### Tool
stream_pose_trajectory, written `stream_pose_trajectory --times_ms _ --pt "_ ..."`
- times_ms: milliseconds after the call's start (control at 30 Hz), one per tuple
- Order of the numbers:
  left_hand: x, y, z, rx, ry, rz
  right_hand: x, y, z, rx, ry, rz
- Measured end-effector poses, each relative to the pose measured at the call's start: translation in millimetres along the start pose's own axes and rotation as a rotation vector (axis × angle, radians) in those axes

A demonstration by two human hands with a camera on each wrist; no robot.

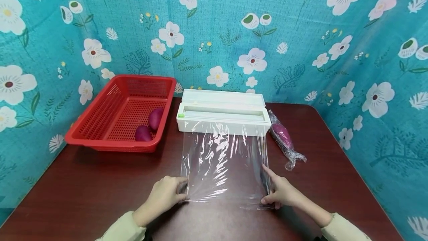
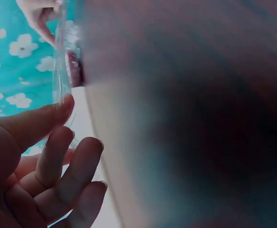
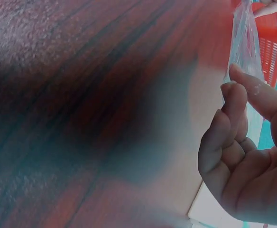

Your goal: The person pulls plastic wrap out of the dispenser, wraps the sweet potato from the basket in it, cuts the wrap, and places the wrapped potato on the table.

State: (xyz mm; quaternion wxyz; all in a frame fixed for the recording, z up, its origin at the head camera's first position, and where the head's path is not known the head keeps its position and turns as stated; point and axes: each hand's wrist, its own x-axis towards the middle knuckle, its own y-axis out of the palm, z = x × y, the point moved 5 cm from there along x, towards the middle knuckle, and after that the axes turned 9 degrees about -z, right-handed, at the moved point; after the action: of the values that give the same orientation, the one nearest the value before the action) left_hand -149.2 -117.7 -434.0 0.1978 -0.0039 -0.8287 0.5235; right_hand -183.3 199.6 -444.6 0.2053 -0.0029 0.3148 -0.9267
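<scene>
A sheet of cling film runs from the white dispenser box toward the front of the table. At its near left corner, my left hand pinches the film between thumb and fingers. The left wrist view shows the film rising from the thumb tip of that hand. My right hand pinches the near right corner. In the right wrist view, film gathers at the thumb and forefinger of this hand. The box's lid stands raised behind the roll.
On the left sits a red plastic basket with two rounded purple vegetables in it. Right of the box lies another purple vegetable wrapped in film. A flowered blue curtain hangs around the brown table.
</scene>
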Motion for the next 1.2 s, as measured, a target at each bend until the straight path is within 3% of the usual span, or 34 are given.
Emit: stream_pose_trajectory --times_ms 200,600,867,1067,1200 --pt "-0.8 10.1 14.4 -0.068 -0.103 0.071 -0.3 5.1 2.5 -0.038 -0.014 -0.022" --pt "-2.2 10.7 13.6 0.005 -0.088 0.099 -1.5 8.1 -7.0 -0.126 -0.022 0.008" --pt "-4.4 8.9 15.6 -0.003 -0.09 0.115 0.9 11.7 -14.2 -0.126 -0.024 0.04" --pt "-5.8 5.3 21.2 -0.108 -0.116 0.17 1.7 12.0 -14.9 -0.113 -0.017 0.05" --pt "-2.2 -3.4 22.8 -0.19 -0.145 0.163 1.9 11.9 -14.1 -0.116 -0.017 0.05"
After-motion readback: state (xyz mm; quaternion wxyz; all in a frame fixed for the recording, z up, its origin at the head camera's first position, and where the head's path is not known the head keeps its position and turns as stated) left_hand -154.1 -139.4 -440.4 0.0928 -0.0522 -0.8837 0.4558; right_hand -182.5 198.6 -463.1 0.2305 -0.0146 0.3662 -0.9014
